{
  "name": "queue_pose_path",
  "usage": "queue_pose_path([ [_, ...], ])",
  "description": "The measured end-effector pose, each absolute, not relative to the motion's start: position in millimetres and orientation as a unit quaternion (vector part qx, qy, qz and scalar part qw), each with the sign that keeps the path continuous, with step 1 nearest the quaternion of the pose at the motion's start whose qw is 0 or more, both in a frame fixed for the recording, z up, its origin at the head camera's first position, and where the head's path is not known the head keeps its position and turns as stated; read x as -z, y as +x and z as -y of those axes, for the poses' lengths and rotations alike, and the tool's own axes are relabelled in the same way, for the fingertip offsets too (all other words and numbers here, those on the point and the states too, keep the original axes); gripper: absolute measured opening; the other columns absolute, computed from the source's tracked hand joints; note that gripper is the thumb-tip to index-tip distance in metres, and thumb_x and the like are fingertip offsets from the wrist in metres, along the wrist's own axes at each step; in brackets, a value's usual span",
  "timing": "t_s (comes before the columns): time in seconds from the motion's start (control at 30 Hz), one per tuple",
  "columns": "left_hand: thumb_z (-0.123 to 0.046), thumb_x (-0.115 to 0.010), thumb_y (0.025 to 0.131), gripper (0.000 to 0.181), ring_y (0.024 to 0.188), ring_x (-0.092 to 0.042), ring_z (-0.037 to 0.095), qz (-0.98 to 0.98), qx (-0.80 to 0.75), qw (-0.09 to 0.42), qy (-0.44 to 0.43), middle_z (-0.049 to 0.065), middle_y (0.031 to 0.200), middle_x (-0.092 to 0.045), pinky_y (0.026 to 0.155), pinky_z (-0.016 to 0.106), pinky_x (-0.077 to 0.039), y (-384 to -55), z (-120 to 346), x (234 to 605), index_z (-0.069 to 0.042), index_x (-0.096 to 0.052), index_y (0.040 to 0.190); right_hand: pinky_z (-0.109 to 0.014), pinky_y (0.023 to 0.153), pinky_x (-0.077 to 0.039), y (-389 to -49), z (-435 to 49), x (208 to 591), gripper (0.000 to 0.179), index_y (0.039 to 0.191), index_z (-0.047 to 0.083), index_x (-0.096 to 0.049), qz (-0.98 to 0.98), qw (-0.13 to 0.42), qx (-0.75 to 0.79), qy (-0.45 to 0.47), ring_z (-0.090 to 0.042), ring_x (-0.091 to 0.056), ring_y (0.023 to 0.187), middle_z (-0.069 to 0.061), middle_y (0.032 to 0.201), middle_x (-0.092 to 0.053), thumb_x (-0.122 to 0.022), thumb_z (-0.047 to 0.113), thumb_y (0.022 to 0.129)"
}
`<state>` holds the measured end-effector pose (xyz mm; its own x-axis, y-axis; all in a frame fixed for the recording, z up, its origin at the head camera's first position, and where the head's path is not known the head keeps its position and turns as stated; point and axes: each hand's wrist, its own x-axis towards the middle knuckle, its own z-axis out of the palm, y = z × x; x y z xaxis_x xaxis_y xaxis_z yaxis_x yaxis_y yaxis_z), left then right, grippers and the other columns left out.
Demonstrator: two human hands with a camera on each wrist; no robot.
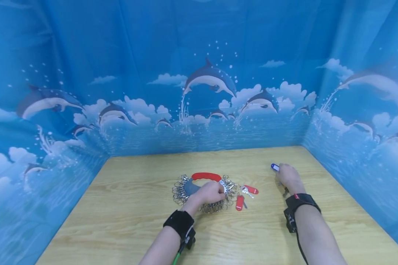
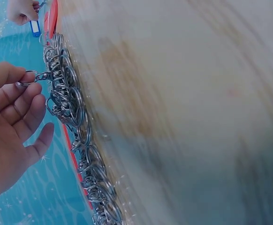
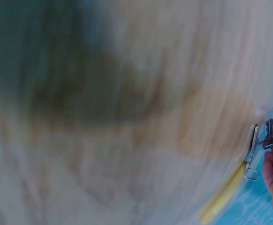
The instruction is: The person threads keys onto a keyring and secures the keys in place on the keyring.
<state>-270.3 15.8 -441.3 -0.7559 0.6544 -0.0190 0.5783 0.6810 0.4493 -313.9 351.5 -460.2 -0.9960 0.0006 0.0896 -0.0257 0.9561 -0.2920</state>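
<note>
A key holder with a red grip [image 1: 206, 176] lies on the table, fringed by many small metal clips and split rings [image 1: 179, 191]. My left hand [image 1: 212, 192] is over its right part. In the left wrist view, the thumb and forefinger pinch one split ring [image 2: 27, 78], which hangs by a short chain from the bunch. Off to the right, my right hand [image 1: 289, 176] holds a key [image 3: 270, 136] with a blue key tag [image 1: 275, 167] sticking out past the fingers. Below that hand, a yellow key tag [image 3: 223, 192] with a key lies on the table.
Two red key tags [image 1: 251, 189] with silver keys lie just right of the key holder, between my hands. The wooden table [image 1: 119, 206] meets a blue dolphin-print curtain [image 1: 146, 132] at its back and sides.
</note>
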Motion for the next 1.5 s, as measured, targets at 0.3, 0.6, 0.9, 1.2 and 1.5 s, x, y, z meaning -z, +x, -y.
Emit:
queue_pose_path([
  [0.3,-0.014,-0.060,0.086,0.037,0.045,-0.029,0.006,-0.912,-0.215,0.080,0.341,-0.008,0.049,-0.030,0.049,0.019,-0.028,-273.0,-14.0,440.0,-0.017,-0.041,0.054,-0.036,0.054,-0.039,-311.8,-348.6,452.9,0.010,0.089,-0.003,-0.047,0.978,0.076,-0.191,0.019,-0.027,-0.046,0.063,-0.014,0.074,-0.049,-0.041,0.004,0.091],
  [0.6,-0.014,-0.059,0.086,0.036,0.046,-0.031,0.006,-0.911,-0.207,0.077,0.349,-0.008,0.050,-0.032,0.051,0.019,-0.029,-272.2,-14.6,440.8,-0.018,-0.041,0.054,-0.053,0.080,-0.043,-312.5,-339.6,449.4,0.027,0.109,-0.015,-0.055,0.972,0.099,-0.213,0.024,-0.046,-0.055,0.093,-0.033,0.101,-0.057,-0.048,-0.004,0.085],
  [0.9,-0.016,-0.058,0.088,0.038,0.045,-0.028,0.006,-0.912,-0.208,0.078,0.345,-0.008,0.049,-0.029,0.050,0.019,-0.027,-273.0,-15.9,445.1,-0.018,-0.040,0.054,-0.052,0.082,-0.043,-310.5,-333.7,446.1,0.024,0.104,-0.015,-0.058,0.980,0.092,-0.170,0.044,-0.046,-0.054,0.093,-0.032,0.097,-0.055,-0.051,-0.009,0.081],
  [1.2,-0.015,-0.057,0.088,0.038,0.043,-0.028,0.006,-0.912,-0.241,0.073,0.324,-0.008,0.049,-0.030,0.048,0.020,-0.028,-272.5,-15.5,441.3,-0.018,-0.039,0.055,-0.049,0.075,-0.045,-306.8,-335.5,440.7,0.026,0.100,-0.017,-0.056,0.984,0.134,-0.076,0.088,-0.043,-0.050,0.087,-0.029,0.093,-0.048,-0.056,-0.018,0.074],
  [1.5,-0.011,-0.055,0.087,0.038,0.043,-0.027,0.007,-0.912,-0.253,0.066,0.317,-0.007,0.049,-0.028,0.048,0.020,-0.027,-272.4,-15.2,438.2,-0.017,-0.038,0.054,-0.044,0.065,-0.045,-303.9,-330.5,427.6,0.018,0.083,-0.012,-0.056,0.968,0.195,-0.047,0.154,-0.034,-0.050,0.070,-0.021,0.076,-0.048,-0.062,-0.016,0.066],
])
